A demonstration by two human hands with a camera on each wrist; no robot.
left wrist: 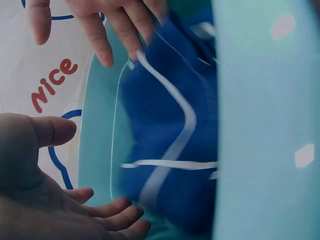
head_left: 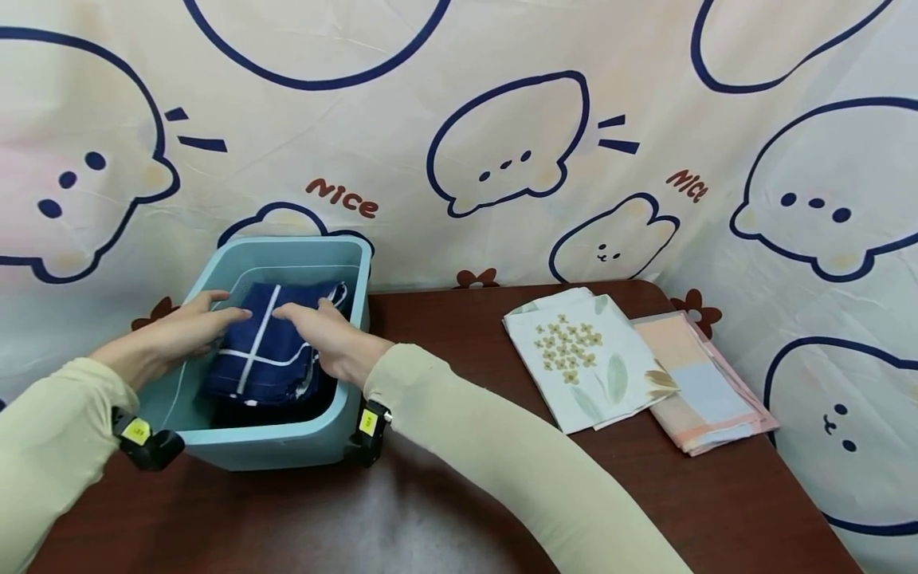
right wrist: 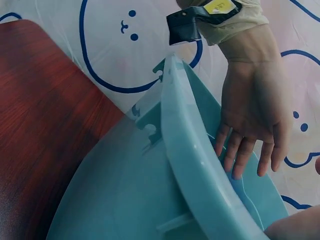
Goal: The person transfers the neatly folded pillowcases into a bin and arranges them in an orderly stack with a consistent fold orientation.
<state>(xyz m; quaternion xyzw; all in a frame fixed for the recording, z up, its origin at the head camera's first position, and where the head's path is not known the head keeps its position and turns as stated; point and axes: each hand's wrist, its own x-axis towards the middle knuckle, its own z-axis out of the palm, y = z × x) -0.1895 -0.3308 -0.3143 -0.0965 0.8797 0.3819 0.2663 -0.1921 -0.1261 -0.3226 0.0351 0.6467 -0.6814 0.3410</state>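
Observation:
A folded navy cloth with white stripes (head_left: 268,343) lies inside a light-blue plastic bin (head_left: 265,434), and it looks blurred in the left wrist view. My left hand (head_left: 175,331) reaches over the bin's left side, fingers extended beside the cloth. From the right, my right hand (head_left: 326,331) reaches in at the cloth's other side, its thumb pointing toward the left one. Straight, spread fingers show on both hands in the left wrist view, with the cloth between and below them. Only a bit of the right hand (right wrist: 297,225) enters the right wrist view.
To the right on the brown table (head_left: 459,478) lie a folded white cloth with a flower print (head_left: 584,359) and, partly under it, a folded peach-and-blue checked cloth (head_left: 706,387). A cartoon-printed curtain (head_left: 502,239) hangs behind the table.

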